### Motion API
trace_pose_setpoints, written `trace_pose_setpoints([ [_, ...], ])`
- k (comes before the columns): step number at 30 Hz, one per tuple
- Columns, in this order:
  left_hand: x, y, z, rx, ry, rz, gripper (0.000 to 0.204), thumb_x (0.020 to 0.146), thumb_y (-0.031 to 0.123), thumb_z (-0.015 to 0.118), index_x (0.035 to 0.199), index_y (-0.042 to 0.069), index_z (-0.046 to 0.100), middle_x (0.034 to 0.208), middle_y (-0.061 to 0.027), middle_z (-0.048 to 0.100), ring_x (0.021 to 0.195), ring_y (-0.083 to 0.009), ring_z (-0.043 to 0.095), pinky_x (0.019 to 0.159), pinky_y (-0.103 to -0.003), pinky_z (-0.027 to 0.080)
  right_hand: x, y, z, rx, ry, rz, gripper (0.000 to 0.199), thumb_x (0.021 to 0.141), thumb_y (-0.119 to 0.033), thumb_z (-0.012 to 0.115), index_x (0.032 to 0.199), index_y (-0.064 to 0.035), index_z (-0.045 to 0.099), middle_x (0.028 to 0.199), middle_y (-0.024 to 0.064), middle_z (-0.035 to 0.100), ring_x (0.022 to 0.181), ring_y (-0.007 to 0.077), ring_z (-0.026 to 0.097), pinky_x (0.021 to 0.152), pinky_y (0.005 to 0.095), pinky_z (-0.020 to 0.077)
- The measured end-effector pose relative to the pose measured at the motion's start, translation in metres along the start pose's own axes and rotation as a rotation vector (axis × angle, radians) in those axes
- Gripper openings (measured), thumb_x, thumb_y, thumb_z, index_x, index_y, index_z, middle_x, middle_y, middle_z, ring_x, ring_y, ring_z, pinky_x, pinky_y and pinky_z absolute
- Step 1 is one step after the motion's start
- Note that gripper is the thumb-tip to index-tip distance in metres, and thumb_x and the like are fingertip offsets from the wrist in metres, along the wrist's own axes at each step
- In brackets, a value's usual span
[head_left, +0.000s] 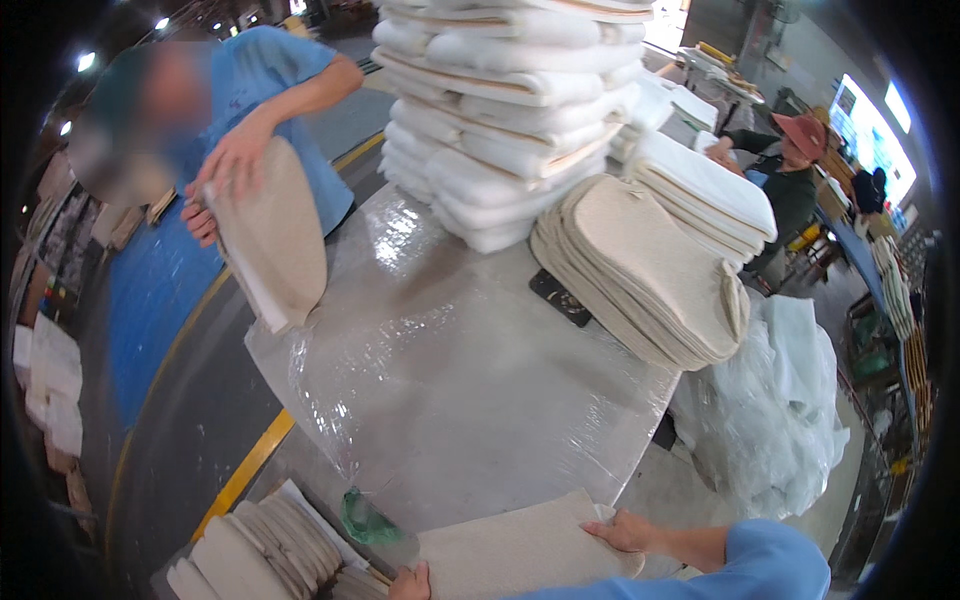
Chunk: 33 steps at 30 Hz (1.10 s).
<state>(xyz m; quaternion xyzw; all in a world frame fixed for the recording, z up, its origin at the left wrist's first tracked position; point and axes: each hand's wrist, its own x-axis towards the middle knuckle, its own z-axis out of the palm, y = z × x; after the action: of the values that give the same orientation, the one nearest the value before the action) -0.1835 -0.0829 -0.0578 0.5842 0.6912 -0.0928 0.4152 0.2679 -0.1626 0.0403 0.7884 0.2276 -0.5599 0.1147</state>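
A flat beige fabric piece spans the front edge of the table, held at both ends. My right hand grips its right end, thumb on top. At its lower left edge my left hand pinches the fabric; only part of that hand shows at the picture's bottom. Just left of the fabric lies a crumpled green plastic piece. Beyond, at the table's right, sits a stack of beige fabric pieces with rounded ends.
A tall stack of white padded pieces stands at the table's far side. A co-worker at left holds a beige padded piece. Clear plastic sheeting hangs at right. Folded beige pieces lie lower left.
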Motion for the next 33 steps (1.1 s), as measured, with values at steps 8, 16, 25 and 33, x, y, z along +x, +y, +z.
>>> trace_pose_setpoints([
  [8,0.003,0.062,-0.041,0.017,-0.234,-0.113,0.081,0.109,0.056,0.021,0.134,-0.013,0.056,0.141,-0.0351,0.056,0.136,-0.0491,0.049,0.115,-0.049,0.038,0.009,-0.006,-0.005,0.160,0.037,-0.094,0.107,0.085,-0.084,0.055,0.132,0.0121,0.063,0.133,0.0315,0.064,0.127,0.0404,0.062,0.105,0.0444,0.0490],
  [16,0.001,0.091,-0.071,-0.118,-0.040,-0.040,0.077,0.109,0.056,0.020,0.140,-0.005,0.055,0.142,-0.0324,0.056,0.135,-0.0489,0.050,0.113,-0.051,0.039,0.005,0.010,-0.006,0.340,0.338,-0.289,0.085,0.101,-0.070,0.044,0.138,0.0044,0.061,0.138,0.0245,0.063,0.133,0.0391,0.057,0.112,0.0436,0.0418],
  [25,0.013,0.261,-0.166,-1.329,-0.042,0.656,0.051,0.112,0.048,0.035,0.133,0.009,0.060,0.122,-0.0071,0.064,0.112,-0.0182,0.060,0.101,-0.034,0.047,-0.051,0.016,-0.036,1.953,0.113,-1.054,0.084,0.100,-0.077,0.034,0.127,-0.0030,0.063,0.118,0.0132,0.072,0.108,0.0279,0.068,0.101,0.0412,0.0513],
  [33,0.044,0.283,-0.122,-1.489,-0.119,0.597,0.048,0.113,0.041,0.033,0.142,0.011,0.056,0.122,-0.0061,0.064,0.113,-0.0194,0.060,0.104,-0.037,0.047,0.006,0.015,0.056,1.910,0.233,-0.662,0.076,0.103,-0.071,0.040,0.110,-0.0008,0.069,0.108,0.0154,0.074,0.104,0.0271,0.066,0.102,0.0391,0.0475],
])
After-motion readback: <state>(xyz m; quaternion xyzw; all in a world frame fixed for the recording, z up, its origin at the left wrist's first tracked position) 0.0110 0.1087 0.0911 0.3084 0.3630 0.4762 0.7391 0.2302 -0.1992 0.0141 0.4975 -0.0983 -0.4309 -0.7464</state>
